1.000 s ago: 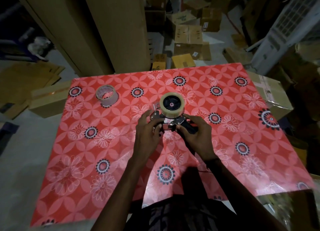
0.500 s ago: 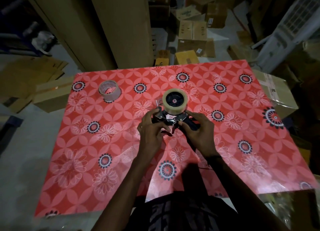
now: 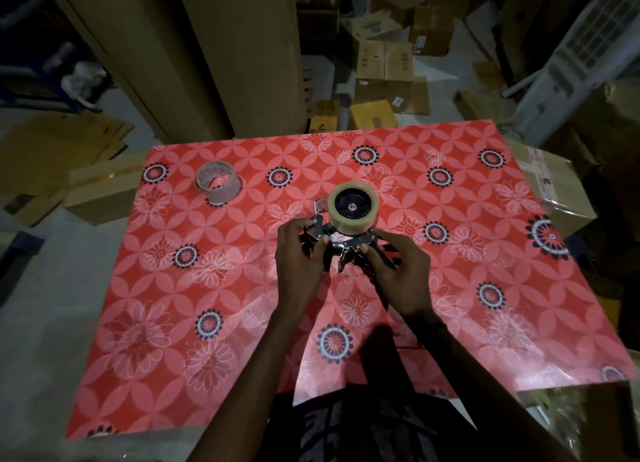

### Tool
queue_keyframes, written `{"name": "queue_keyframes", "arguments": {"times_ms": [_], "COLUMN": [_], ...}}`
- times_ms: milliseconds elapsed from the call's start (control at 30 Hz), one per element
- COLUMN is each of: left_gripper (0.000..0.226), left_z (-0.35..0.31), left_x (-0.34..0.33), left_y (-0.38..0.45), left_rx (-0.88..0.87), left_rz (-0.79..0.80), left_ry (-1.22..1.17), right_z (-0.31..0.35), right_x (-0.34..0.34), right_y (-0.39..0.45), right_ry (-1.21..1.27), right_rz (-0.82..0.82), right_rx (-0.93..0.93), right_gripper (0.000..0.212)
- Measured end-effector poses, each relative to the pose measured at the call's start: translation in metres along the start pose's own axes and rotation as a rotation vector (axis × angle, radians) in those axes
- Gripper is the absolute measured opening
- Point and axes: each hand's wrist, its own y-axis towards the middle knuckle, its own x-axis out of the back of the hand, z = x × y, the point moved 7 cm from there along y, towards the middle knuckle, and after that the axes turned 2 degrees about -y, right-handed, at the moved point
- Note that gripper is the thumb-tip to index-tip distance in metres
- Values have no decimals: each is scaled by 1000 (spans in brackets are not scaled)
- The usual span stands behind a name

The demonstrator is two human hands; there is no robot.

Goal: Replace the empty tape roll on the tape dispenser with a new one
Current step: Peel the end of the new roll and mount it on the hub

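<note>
A black and metal tape dispenser [image 3: 341, 246] lies on its side in the middle of the red flowered table [image 3: 485, 288]. A full roll of clear tape [image 3: 352, 220] sits on its black hub. My left hand [image 3: 303, 257] grips the metal front end of the dispenser. My right hand [image 3: 401, 271] holds the dark handle end, fingertips on the metal plate beside the roll. An empty cardboard tape core [image 3: 217, 183] stands upright at the table's far left, away from both hands.
Tall cardboard sheets [image 3: 221, 52] lean behind the table. Several cardboard boxes [image 3: 384, 66] lie on the floor beyond. A taped box [image 3: 550, 184] sits at the table's right edge, and a white appliance [image 3: 568, 70] stands at the far right.
Both hands stay on the dispenser with small finger shifts on the metal parts. The head camera has tilted a little, so the table sits lower in view.
</note>
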Motion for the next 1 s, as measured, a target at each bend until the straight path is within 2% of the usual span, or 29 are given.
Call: {"name": "queue_keyframes", "arguments": {"times_ms": [67, 167, 267, 333, 400, 500, 767, 900, 1000], "left_gripper": [43, 55, 54, 52, 50, 50, 47, 47, 46], "left_z": [4, 7, 6, 7, 8, 9, 12, 11, 11], "left_x": [-7, -13, -15, -14, -13, -11, -5, -1, 1], "left_y": [1, 0, -2, -1, 2, 10, 26, 28, 29], "left_rx": [26, 56, 36, 31, 27, 4, -41, -62, -86], "left_rz": [9, 5, -29, -43, -44, -47, 32, 65, 68], "left_ry": [12, 43, 92, 118, 110, 89, 118, 126, 160], "right_z": [3, 11, 15, 16, 15, 19, 20, 21, 24], "right_x": [5, 4, -16, -35, -44, -41, -36, -35, -40], "right_y": [10, 41, 78, 93, 101, 109, 138, 141, 135], "right_ry": [-43, -153, -249, -357, -443, -445, -461, -438, -425], "right_rz": [-39, -32, 83, 177, 218, 267, 615, 645, 564], "right_rx": [-28, -32, -67, -65, -51, 17, 128, 97, 82], "right_gripper": [50, 73, 94, 99, 101, 92, 91, 95, 103]}}
